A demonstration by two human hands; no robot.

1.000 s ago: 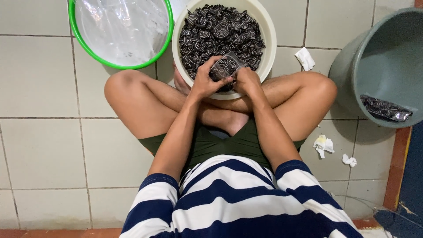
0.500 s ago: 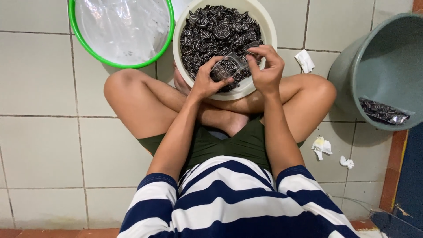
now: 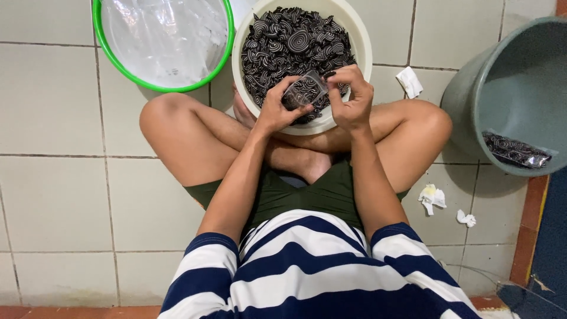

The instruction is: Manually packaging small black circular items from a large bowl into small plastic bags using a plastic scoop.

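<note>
We sit cross-legged on the tiled floor (image 3: 71,195). Our left hand (image 3: 276,109) pinches a small clear bag (image 3: 304,93) of swirl-patterned chips over the cream bowl (image 3: 360,35); our right hand (image 3: 351,97) pinches its top edge. We should keep the mouth level. The green-rimmed basin (image 3: 162,87) lies beyond.

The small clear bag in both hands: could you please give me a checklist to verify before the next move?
1. Left hand has a grip on the small clear bag: ok.
2. Right hand pinches the bag's top edge: ok.
3. Bag is over the cream bucket of dark swirled pieces: ok.
4. Bag is filled enough: cannot tell.
5. Grey tub with a filled packet lies on the right: ok.
</note>
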